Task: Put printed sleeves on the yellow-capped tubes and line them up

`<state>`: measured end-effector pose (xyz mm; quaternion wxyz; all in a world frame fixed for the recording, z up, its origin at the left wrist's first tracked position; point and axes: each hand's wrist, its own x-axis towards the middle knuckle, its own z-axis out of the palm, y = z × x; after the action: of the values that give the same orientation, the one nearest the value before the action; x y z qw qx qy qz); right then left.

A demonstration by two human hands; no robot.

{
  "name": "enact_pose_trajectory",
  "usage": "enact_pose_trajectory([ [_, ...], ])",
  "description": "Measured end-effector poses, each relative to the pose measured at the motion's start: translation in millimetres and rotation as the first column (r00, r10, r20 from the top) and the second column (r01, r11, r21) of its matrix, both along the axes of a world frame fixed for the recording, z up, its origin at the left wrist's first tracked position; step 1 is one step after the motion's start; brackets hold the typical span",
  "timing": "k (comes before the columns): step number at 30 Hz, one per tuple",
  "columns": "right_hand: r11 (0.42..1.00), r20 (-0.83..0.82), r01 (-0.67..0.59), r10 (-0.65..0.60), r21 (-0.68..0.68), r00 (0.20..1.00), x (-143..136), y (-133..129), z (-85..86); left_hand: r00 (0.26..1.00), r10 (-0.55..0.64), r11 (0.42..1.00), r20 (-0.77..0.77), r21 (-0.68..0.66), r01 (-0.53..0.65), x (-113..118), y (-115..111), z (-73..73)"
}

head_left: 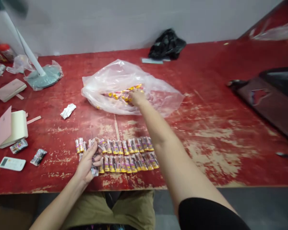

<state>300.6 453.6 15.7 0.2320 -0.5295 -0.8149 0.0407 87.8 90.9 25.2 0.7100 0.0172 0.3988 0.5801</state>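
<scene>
My left hand is at the left end of two rows of small tubes with yellow ends. Its fingers curl round a small shiny printed packet, partly covered by the hand. The back row of tubes and the front row of tubes lie side by side, their right ends near my right forearm. My right hand reaches into a large clear plastic bag, among more yellow-ended tubes. Blur and the bag's contents hide its fingertips, so I cannot see whether it grips anything.
On the left are a lamp, crumpled white tissue, an open notebook, two small packets and a white remote. A black plastic bag sits by the wall. A dark bag lies at right.
</scene>
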Motion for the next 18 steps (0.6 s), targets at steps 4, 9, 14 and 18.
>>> enact_pose_trajectory([
  [4, 0.994, -0.158, 0.032, -0.048, -0.106, 0.986, 5.1, -16.2, -3.3, 0.989, -0.020, 0.999, 0.149, -0.029, 0.025, 1.8, 21.4, 7.0],
  [9, 0.994, -0.636, -0.099, 0.111, 0.055, 0.764, 19.3, -181.6, 11.4, 0.965, -0.014, 0.999, 0.262, -0.025, 0.021, 7.4, 27.4, 14.6],
  [14, 0.970, -0.856, -0.237, 0.172, 0.060, 0.488, 17.4, -360.6, 7.6, 0.963, -0.059, 0.998, 0.262, 0.042, 0.050, 22.7, 3.9, 17.0],
  [18, 0.975, -0.833, -0.199, 0.193, 0.102, 0.519, 13.5, -402.9, 3.3, 0.977, -0.130, 0.987, 0.170, 0.120, 0.110, 36.6, -20.8, 15.8],
])
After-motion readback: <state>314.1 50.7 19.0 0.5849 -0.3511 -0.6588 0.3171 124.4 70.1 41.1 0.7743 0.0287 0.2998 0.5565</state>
